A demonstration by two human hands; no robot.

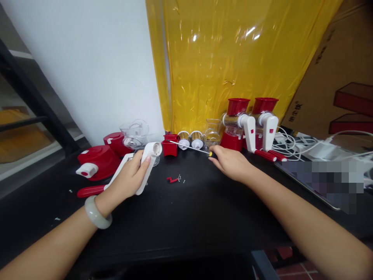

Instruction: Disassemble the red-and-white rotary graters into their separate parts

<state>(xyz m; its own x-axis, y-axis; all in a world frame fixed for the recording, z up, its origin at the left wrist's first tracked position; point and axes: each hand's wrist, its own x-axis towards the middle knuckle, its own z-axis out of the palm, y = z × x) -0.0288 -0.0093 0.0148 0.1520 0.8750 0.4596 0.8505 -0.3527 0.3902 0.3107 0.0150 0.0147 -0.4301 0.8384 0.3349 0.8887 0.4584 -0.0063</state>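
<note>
The left hand (129, 177) is wrapped round a white crank piece (148, 173), a small red part (173, 180) lies to its right on the worktop (198, 217), and the right hand (230, 161) grips a screwdriver (192, 148) pointing left, grater drums (184, 137) beyond.

Circling the arm just behind the person's left hand (131, 174), I can see a thick, rounded bangle (94, 212) of pale greenish-white, stone-like material — smooth, glossy, softly catching the light. The left forearm (62, 235), right forearm (297, 208) and right hand (232, 162) are slim — and bare.
</note>
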